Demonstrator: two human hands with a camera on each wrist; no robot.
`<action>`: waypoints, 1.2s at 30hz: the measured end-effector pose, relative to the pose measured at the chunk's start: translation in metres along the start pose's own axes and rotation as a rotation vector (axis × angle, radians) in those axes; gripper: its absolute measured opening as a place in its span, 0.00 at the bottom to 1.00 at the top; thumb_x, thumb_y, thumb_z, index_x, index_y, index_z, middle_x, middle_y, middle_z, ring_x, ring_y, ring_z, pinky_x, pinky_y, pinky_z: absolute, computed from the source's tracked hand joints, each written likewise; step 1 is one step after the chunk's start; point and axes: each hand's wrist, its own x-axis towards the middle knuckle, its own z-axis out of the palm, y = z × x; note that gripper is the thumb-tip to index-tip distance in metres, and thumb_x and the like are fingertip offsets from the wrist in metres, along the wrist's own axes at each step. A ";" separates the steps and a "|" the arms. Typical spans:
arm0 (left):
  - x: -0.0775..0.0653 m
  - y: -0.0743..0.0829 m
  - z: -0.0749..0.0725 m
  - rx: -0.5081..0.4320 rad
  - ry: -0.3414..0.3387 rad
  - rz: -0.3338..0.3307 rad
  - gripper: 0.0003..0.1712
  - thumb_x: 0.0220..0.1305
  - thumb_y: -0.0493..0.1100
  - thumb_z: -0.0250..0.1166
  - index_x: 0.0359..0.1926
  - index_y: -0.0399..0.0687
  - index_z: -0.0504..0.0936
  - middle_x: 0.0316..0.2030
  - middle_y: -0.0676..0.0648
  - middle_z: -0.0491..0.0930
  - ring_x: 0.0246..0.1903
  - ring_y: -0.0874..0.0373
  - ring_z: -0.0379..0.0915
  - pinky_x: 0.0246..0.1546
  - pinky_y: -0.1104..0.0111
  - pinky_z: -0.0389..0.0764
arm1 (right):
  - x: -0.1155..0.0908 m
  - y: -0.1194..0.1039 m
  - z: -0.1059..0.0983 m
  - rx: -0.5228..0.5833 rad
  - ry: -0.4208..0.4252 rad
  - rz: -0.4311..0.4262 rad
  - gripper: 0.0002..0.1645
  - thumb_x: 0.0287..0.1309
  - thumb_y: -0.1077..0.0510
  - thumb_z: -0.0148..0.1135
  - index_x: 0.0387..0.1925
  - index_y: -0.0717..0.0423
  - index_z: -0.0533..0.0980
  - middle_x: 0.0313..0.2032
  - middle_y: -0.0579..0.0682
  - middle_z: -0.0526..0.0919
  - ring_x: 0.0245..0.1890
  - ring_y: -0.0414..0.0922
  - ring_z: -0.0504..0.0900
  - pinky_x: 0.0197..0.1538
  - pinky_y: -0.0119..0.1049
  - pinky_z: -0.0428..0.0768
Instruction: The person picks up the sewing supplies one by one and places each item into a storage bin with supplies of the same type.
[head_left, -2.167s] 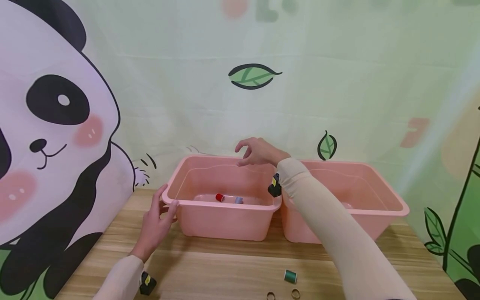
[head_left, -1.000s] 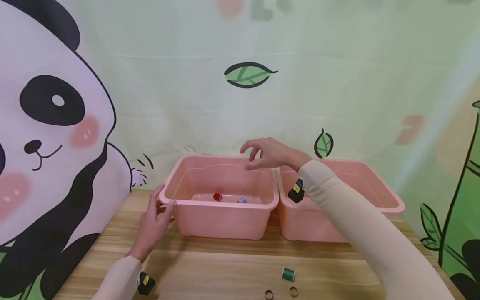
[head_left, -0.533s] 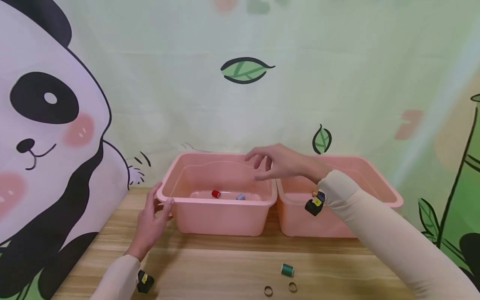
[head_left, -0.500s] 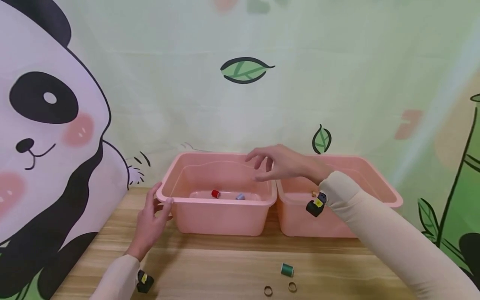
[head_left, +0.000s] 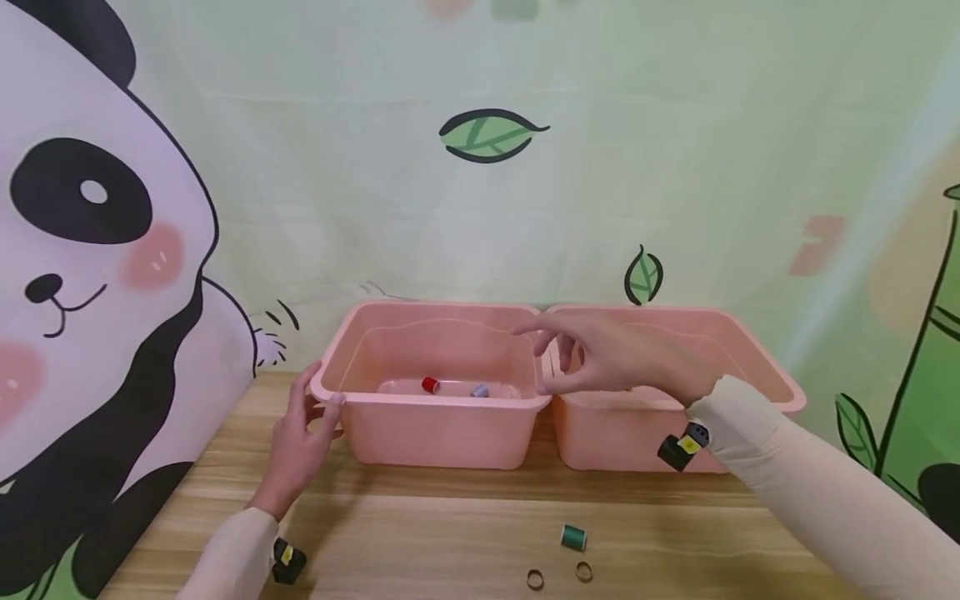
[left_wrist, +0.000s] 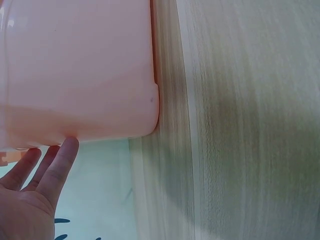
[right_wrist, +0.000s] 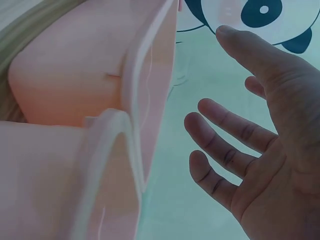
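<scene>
My left hand point(head_left: 300, 442) is at the left end of the left pink plastic bin point(head_left: 438, 433), its thumb by the front corner of the rim. In the left wrist view, extended fingers point(left_wrist: 59, 170) touch the bin's outer wall. Inside that bin lie a red thread spool point(head_left: 431, 385) and a light blue thread spool point(head_left: 480, 390). Above the adjoining rims hovers my right hand point(head_left: 600, 354), holding nothing, its fingers spread and loosely bent. It overlaps the right pink bin point(head_left: 637, 442) in the head view, hiding part of its inside.
A green thread spool point(head_left: 573, 537) lies on the wooden table point(head_left: 420, 533) in front of the bins, with two small metal rings point(head_left: 535, 579) nearby. Close behind the bins hangs a cloth backdrop point(head_left: 337, 183) printed with a panda and leaves.
My right hand has moved right and down, from over the left bin to over the rims between both bins. My left hand stays at the left bin's end. The view has shifted slightly.
</scene>
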 end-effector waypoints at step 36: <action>-0.001 0.000 0.003 0.021 0.025 0.022 0.39 0.78 0.60 0.54 0.81 0.66 0.48 0.72 0.35 0.66 0.57 0.37 0.76 0.46 0.47 0.86 | -0.087 0.014 0.082 0.208 -0.061 -0.003 0.35 0.58 0.38 0.73 0.65 0.35 0.74 0.46 0.37 0.83 0.36 0.38 0.80 0.40 0.37 0.86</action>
